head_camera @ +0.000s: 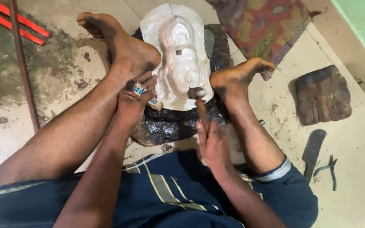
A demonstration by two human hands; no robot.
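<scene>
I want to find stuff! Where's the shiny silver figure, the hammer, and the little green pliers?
Silver figure plate (178, 55): head view, on its raised middle.
Hammer (197, 93): head view, on its dark head, above the right hand (212, 145).
Green pliers (330, 169): head view, on the handles.

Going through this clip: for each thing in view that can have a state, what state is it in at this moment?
Left hand: closed around a small tool.
Right hand: gripping a hammer, head on the sheet.
Embossed metal sheet: lying face-up on black pitch block, between both feet.
Pliers: lying on floor, unused.
</scene>
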